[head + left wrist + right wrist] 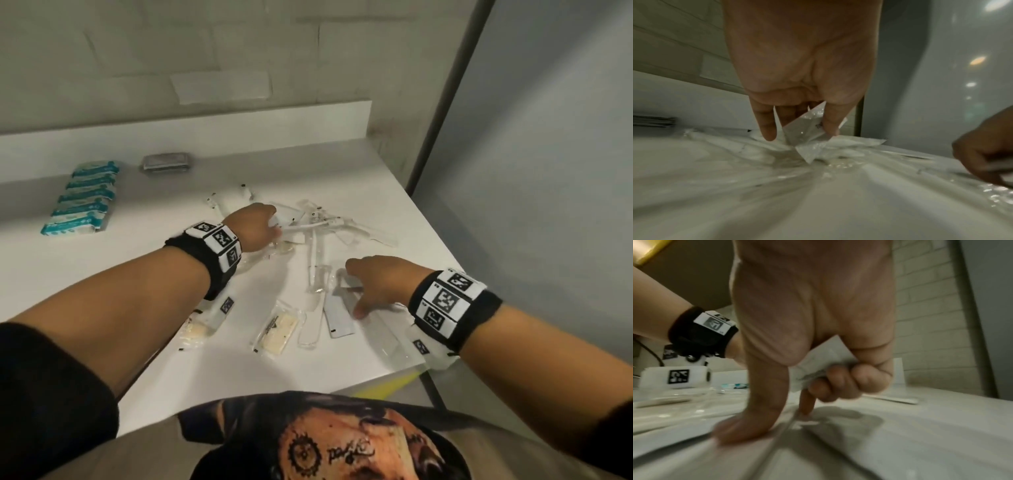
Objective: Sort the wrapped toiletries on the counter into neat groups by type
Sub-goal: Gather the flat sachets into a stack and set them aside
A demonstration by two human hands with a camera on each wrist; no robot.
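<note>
The left hand (255,226) reaches forward into the jumble of wrapped toiletries (318,222) mid-counter (137,274); its wrist view shows thumb and fingers pinching a clear packet (807,129), hidden from the head camera; the right hand (376,284) hovers nearer, thumb pressing a flat sachet (337,317), curled fingers clutching a white packet (818,366) seen only at the wrist.

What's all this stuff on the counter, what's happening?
A person is sorting wrapped toiletries on a white counter. The left hand pinches a small white packet above the loose pile; the right hand holds another packet while pressing on the counter. Teal packs already sit in a neat row at the far left.
</note>
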